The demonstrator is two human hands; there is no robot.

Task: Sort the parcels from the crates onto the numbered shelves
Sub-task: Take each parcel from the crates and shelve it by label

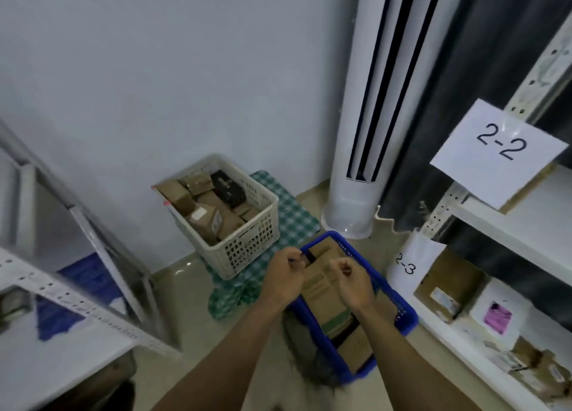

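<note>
A blue plastic crate (399, 305) with perforated walls sits on the floor beside a white metal shelf unit (495, 224), whose paper labels read 2-2 (498, 150) and 2-3 (405, 263). Behind it, a cream lattice-walled crate (247, 240) rests on a green checked cloth (297, 215), next to a tall white cylindrical air conditioner (371, 132).

Both bare forearms reach forward over the blue crate. The left hand (286, 274) and right hand (353, 283) hover close together, fingers curled inward; whether either pinches anything cannot be told through the blur.

Flat brown cardboard parcels (322, 286), one green-edged, fill the blue crate beneath the hands. The cream crate holds a jumble of small cardboard boxes (201, 212) and one black parcel (227, 187). On the shelf marked 2-3 sit a brown box (448, 283) and a white parcel (496, 314) bearing a pink label.
</note>
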